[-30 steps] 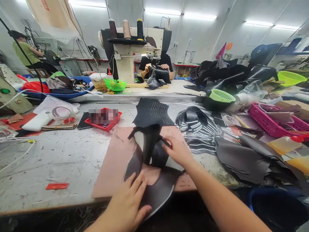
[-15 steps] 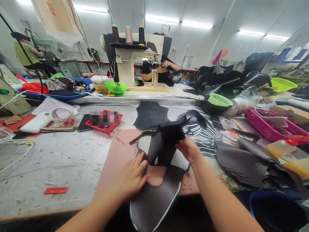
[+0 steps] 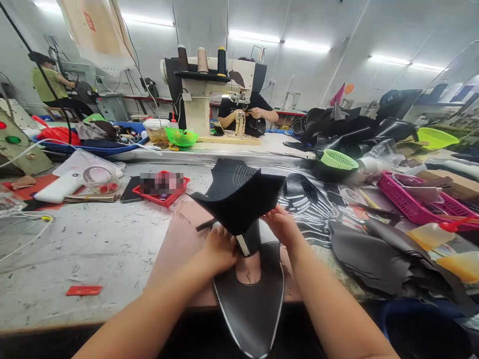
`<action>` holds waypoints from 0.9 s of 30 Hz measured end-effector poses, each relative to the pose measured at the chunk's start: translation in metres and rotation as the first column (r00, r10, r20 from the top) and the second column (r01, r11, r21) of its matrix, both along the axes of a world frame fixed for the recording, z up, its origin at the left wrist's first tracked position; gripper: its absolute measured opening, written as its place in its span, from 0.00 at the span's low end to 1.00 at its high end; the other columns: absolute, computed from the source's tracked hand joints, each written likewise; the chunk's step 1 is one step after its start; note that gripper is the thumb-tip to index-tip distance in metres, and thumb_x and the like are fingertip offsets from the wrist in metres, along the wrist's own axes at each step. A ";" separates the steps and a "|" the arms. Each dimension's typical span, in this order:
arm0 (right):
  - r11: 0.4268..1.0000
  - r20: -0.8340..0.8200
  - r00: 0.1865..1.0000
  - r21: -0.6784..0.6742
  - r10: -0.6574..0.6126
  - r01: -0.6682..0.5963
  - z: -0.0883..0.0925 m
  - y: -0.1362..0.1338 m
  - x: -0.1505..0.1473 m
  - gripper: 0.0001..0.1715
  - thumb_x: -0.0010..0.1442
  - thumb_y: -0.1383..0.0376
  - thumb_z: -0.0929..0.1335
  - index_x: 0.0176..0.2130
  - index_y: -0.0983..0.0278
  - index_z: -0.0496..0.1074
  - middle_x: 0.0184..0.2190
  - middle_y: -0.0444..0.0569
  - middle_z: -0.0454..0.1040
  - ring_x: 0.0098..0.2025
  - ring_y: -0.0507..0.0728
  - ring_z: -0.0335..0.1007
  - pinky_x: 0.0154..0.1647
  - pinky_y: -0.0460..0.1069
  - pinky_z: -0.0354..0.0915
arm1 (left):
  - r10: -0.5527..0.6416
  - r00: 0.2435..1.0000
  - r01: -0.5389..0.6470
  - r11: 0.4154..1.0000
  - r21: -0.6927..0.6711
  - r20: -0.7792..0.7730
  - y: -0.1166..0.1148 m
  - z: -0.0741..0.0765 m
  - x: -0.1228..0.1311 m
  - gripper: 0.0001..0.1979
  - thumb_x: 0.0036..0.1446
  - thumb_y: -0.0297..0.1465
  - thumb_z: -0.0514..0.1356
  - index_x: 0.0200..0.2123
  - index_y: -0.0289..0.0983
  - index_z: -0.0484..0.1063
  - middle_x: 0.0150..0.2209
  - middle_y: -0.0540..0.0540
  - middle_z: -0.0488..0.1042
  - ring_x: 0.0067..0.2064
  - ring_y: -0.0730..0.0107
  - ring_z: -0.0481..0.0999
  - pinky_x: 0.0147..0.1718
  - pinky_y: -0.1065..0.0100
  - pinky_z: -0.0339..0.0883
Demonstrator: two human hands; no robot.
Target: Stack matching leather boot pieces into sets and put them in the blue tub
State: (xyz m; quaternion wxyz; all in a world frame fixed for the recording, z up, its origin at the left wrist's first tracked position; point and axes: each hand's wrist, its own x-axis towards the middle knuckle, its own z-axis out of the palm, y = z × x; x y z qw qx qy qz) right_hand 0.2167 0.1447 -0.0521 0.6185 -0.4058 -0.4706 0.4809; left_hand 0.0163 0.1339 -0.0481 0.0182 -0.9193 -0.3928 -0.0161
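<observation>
**Black piece held up between both hands, above the upper**

A black fan-shaped leather piece (image 3: 239, 199) is held raised off the bench, its wide edge tilted away from the camera. It is gripped at its narrow lower end from both sides. The left hand (image 3: 220, 249) is closed, fingers curled, on the lower left corner. The right hand (image 3: 282, 227) is closed on the lower right edge, thumb on top. The hands are near each other but not touching.

Directly below the hands a dark brown leather upper with a white edge (image 3: 250, 304) lies flat. Its far end is under the held piece and its near end hangs over the bench edge. It rests on a pinkish-brown mat (image 3: 179, 239) on the scratched grey table (image 3: 93, 249).

Behind the held piece a stack of black cut pieces (image 3: 228, 169) is noted. A red plastic tray (image 3: 164, 197) sits to the left, and grey leather offcuts (image 3: 370, 254) lie to the right.
</observation>
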 end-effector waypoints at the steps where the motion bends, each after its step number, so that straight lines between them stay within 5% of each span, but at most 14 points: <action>1: 1.000 0.046 0.999 -0.009 -0.013 0.013 -0.003 0.001 -0.003 0.24 0.38 0.66 0.62 0.39 0.58 0.69 0.34 0.44 0.74 0.37 0.56 0.71 0.45 0.57 0.65 | 0.004 1.000 -0.004 1.000 0.006 0.001 -0.001 0.000 0.006 0.17 0.52 0.35 0.55 0.41 0.31 0.73 0.44 0.33 0.72 0.49 0.43 0.67 0.43 0.49 0.61; 6: 0.990 0.409 0.909 -0.076 -0.076 0.117 -0.019 -0.012 -0.012 0.39 0.49 0.61 0.62 0.60 0.59 0.51 0.59 0.55 0.57 0.53 0.62 0.65 0.53 0.62 0.58 | -0.071 0.997 0.069 0.997 0.029 0.040 0.002 -0.008 0.016 0.17 0.54 0.32 0.54 0.46 0.33 0.71 0.45 0.37 0.73 0.53 0.52 0.65 0.53 0.53 0.54; 12: 0.990 0.790 0.612 -0.110 0.033 0.088 -0.033 -0.066 -0.001 0.34 0.51 0.52 0.65 0.54 0.63 0.65 0.61 0.55 0.55 0.64 0.65 0.42 0.63 0.63 0.32 | 0.028 0.998 -0.030 0.998 0.048 0.053 0.001 -0.015 -0.014 0.21 0.58 0.39 0.53 0.51 0.34 0.66 0.52 0.37 0.68 0.56 0.53 0.64 0.54 0.54 0.56; 14: 0.989 0.894 0.444 -0.109 0.052 0.103 -0.036 -0.077 -0.002 0.35 0.55 0.51 0.62 0.57 0.66 0.61 0.62 0.57 0.51 0.65 0.65 0.41 0.62 0.64 0.33 | 0.085 0.996 -0.087 0.995 0.055 0.031 0.000 -0.012 -0.024 0.25 0.58 0.41 0.52 0.54 0.32 0.63 0.55 0.35 0.64 0.58 0.51 0.61 0.53 0.54 0.57; 16: 0.989 0.980 0.194 -0.076 0.050 0.131 -0.034 -0.082 -0.007 0.36 0.59 0.53 0.59 0.60 0.70 0.57 0.63 0.61 0.50 0.64 0.66 0.43 0.61 0.65 0.39 | 0.132 0.991 -0.132 0.989 0.061 -0.003 -0.002 -0.006 -0.029 0.26 0.59 0.41 0.52 0.56 0.32 0.60 0.57 0.33 0.61 0.59 0.50 0.59 0.52 0.54 0.59; 19: 0.985 0.995 -0.092 -0.025 0.041 0.172 -0.019 -0.084 -0.016 0.35 0.61 0.53 0.59 0.59 0.74 0.58 0.59 0.68 0.56 0.60 0.70 0.53 0.55 0.66 0.51 | 0.180 0.981 -0.176 0.982 0.065 -0.066 -0.009 0.010 -0.034 0.25 0.59 0.41 0.51 0.54 0.31 0.63 0.52 0.30 0.67 0.53 0.47 0.67 0.45 0.54 0.64; 23: 0.984 0.984 -0.137 -0.089 0.111 0.157 0.012 -0.099 -0.008 0.34 0.58 0.50 0.62 0.54 0.71 0.66 0.48 0.69 0.70 0.48 0.70 0.67 0.47 0.63 0.60 | 0.166 0.976 -0.162 0.986 0.039 -0.139 -0.023 0.027 -0.053 0.19 0.59 0.38 0.52 0.47 0.33 0.70 0.33 0.37 0.76 0.32 0.54 0.76 0.31 0.58 0.68; 27: 0.935 0.987 -0.023 -0.161 0.162 -0.315 0.009 -0.131 0.008 0.54 0.40 0.45 0.71 0.61 0.59 0.55 0.62 0.59 0.54 0.60 0.69 0.53 0.57 0.63 0.53 | -0.168 0.982 0.172 0.984 0.042 -0.086 -0.029 0.014 -0.084 0.19 0.58 0.40 0.53 0.51 0.43 0.68 0.50 0.41 0.71 0.52 0.51 0.68 0.48 0.54 0.63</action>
